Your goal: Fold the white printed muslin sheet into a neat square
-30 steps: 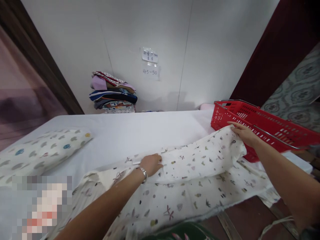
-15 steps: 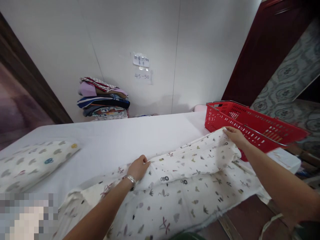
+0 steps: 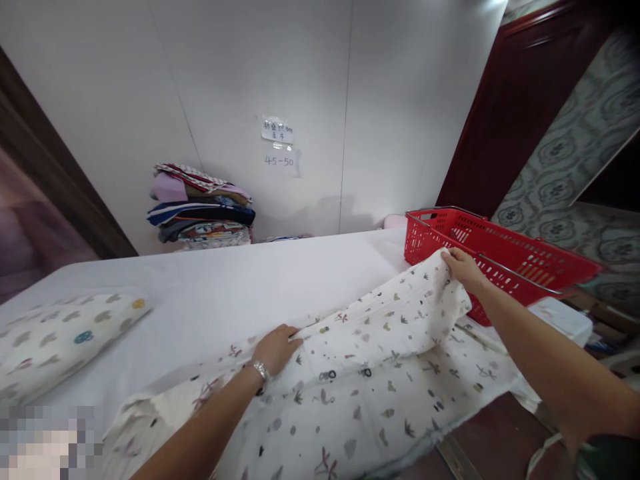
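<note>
A white cloth (image 3: 370, 340) printed with small plants and shapes lies partly folded over the front of the table and hangs past its edge. My right hand (image 3: 461, 267) pinches its upper right corner, lifted a little beside the red basket. My left hand (image 3: 277, 348), with a silver bracelet on the wrist, rests on the fold near the middle; its fingers are slightly apart and pressed on the fabric. Another white cloth (image 3: 65, 337) with grey cloud-like shapes lies on the left.
The white table (image 3: 225, 280) stands against a wall with paper labels (image 3: 279, 160). Folded fabrics (image 3: 203, 207) are stacked at the back left. A red basket (image 3: 440, 233) and a white box (image 3: 563, 320) are on the right. A pixelated patch covers the lower left corner.
The view has shifted slightly. My left hand's fingers have loosened from the pinched fold and lie flatter on it. My right hand still holds the raised corner.
</note>
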{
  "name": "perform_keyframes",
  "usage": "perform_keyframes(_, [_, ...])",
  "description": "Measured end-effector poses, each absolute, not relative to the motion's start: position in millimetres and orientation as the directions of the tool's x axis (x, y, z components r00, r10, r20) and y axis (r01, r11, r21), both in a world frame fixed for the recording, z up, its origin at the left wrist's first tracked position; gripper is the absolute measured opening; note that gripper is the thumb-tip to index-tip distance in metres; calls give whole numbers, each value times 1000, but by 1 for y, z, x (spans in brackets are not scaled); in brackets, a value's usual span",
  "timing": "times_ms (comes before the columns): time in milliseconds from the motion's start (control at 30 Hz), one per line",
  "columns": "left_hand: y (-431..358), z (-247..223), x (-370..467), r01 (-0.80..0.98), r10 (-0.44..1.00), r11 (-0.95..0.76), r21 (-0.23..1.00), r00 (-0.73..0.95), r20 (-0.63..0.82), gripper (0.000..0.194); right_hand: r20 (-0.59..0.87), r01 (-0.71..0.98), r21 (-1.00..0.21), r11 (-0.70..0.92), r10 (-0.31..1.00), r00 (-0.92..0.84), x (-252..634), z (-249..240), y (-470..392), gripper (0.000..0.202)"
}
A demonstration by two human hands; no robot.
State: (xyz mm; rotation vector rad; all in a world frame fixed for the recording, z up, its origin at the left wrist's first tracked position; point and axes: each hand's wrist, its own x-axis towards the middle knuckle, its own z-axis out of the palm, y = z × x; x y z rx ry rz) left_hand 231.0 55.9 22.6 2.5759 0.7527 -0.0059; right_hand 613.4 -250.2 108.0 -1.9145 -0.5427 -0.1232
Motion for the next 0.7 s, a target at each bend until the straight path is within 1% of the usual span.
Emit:
perform_keyframes(133, [57,23,231,478,467,-748,461,872,-146,33,298,398,-833,-383,295,908,608,119,-250,29])
perform_keyframes(233, [57,27,229,480,480,-736,478,867,-131,30,285,384,-812,-440,275,918,600,130,-250,31])
perform_keyframes(300, [56,31,227,483,504,-716,503,857,-106,28,296,394,-809,-437,275,915,596,136,-251,31])
perform_keyframes(367, [56,37,224,488,518,-682,544,848,-111,28,331,416,-804,-425,262,907,594,140,-251,31])
perform_keyframes(467, [56,46,219,470,482,-646,601,862,-156,28,378,441,-788,-430,226,898,594,143,-251,31])
perform_keyframes(567, [56,57,215,446,468,-623,643,871,-150,30,361,425,-786,-448,225,905,596,148,-250,30])
perform_keyframes(700, [59,75,212,415,505,-586,696,859,-87,34,395,437,-831,-344,189,899,598,163,-247,25])
